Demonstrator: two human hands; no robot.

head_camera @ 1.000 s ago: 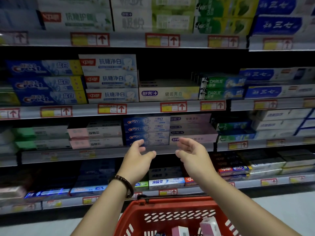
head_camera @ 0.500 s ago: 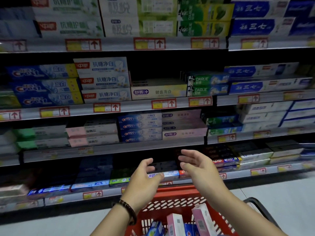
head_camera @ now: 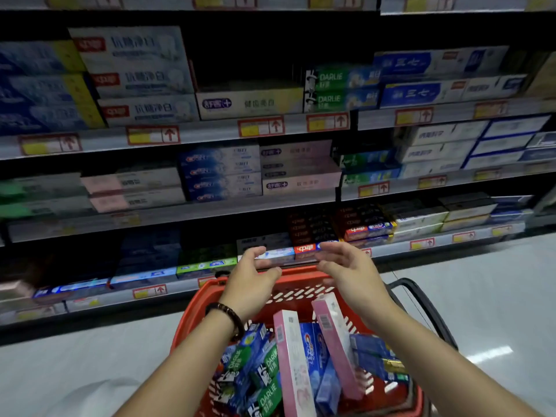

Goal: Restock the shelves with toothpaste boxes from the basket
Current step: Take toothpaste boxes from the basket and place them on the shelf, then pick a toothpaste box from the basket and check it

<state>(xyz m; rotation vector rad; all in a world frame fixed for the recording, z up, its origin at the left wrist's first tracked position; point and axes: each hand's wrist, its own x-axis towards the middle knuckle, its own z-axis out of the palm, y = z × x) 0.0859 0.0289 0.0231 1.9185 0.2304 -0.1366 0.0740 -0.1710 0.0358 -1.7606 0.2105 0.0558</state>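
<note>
Both hands empty. Left hand [head_camera: 249,281] and right hand [head_camera: 346,267] hang over the far rim of the red basket [head_camera: 301,276], palms facing each other, fingers relaxed and slightly curved, not touching each other. Beaded bracelet [head_camera: 228,317] on the left wrist, above the basket's left rim.

Toothpaste boxes [head_camera: 301,365] are piled loose inside the basket:
- two pink boxes [head_camera: 293,362] tilted up near its middle
- a blue Crest box [head_camera: 314,353] between them
- green Darlie boxes [head_camera: 266,386] on its left side
- dark blue boxes [head_camera: 370,353] on its right side

Black handle [head_camera: 403,280] sticks out at the basket's right. Shelves [head_camera: 180,212] stand beyond the basket's far rim, stacked with rows of shelf stock [head_camera: 222,173]; red-and-yellow price tags [head_camera: 153,135] along the edges. Pale floor [head_camera: 481,296] either side of the basket. Most shelf print is too blurred to read.
</note>
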